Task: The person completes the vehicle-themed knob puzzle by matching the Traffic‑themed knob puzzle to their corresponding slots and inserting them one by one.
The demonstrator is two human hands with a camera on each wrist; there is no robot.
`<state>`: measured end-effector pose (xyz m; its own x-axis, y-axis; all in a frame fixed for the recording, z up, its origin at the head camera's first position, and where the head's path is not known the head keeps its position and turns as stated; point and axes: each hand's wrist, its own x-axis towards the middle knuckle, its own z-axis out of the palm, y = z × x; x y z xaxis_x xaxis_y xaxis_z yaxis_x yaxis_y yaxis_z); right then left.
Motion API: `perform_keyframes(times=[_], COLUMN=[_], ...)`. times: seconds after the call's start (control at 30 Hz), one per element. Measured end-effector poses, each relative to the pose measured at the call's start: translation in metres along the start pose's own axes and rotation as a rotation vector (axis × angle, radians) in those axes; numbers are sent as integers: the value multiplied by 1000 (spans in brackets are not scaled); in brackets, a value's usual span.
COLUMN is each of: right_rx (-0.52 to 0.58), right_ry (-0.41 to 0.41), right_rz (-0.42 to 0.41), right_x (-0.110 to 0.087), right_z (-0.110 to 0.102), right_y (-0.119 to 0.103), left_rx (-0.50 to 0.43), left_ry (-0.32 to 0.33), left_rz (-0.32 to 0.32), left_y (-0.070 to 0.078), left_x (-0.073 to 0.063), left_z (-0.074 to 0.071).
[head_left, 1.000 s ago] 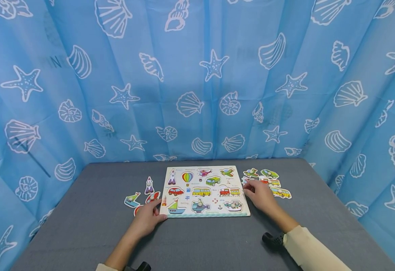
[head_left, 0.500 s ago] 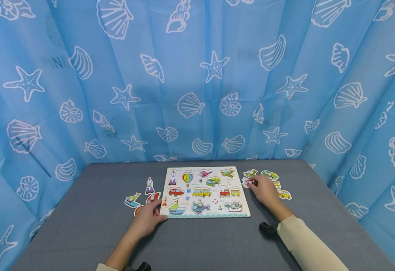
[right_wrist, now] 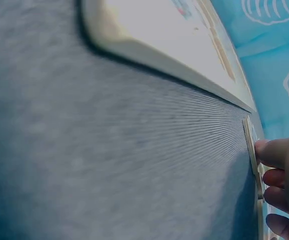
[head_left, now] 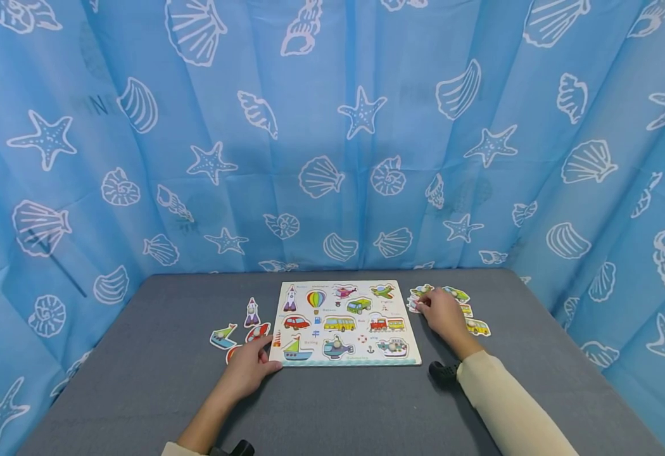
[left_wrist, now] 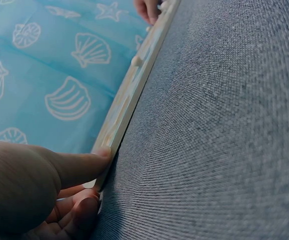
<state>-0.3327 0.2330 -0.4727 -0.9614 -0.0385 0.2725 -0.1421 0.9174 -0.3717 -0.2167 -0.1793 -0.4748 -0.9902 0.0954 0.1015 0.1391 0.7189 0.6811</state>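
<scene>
A white wooden puzzle board [head_left: 361, 345] with pictures of vehicles lies flat on the table. My left hand [head_left: 244, 370] pinches its near left corner. In the left wrist view the thumb [left_wrist: 87, 167] lies on the board's edge [left_wrist: 129, 102], with fingers curled at the corner. Right of the board, my right hand [head_left: 445, 316] pinches a small white-rimmed puzzle piece [head_left: 411, 306], largely covered by the fingers, so its picture cannot be made out. In the right wrist view the thumb [right_wrist: 274, 151] touches the piece [right_wrist: 249, 137].
Several puzzle pieces surround the right hand, among them a green plane [head_left: 420, 291], a green vehicle [head_left: 459, 294] and a yellow bus [head_left: 477, 327]. On the left lie a rocket [head_left: 251, 313], a sailboat [head_left: 223, 336] and a red piece [head_left: 258, 332]. A shell-patterned curtain [head_left: 361, 190] hangs behind.
My right hand has moved from the board's right edge to the pieces beside it, and its fingers have closed on one. The left hand stays on the board's corner.
</scene>
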Motion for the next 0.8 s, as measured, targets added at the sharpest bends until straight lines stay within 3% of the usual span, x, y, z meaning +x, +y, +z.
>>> perform_keyframes(times=[0.17,0.4,0.8], right_rx=[-29,-47,3], right_ry=[-11,-48,-40], right_rz=[-28,-6,-22], right_x=[8,18,30], right_z=[-1,-5,-5], right_y=[-1,-8,-26], left_rx=[7,23,21], left_ry=[1,6,3], left_rz=[2,4,10], left_y=[-1,-4,-5], left_x=[0,1,3], left_z=[0,2,3])
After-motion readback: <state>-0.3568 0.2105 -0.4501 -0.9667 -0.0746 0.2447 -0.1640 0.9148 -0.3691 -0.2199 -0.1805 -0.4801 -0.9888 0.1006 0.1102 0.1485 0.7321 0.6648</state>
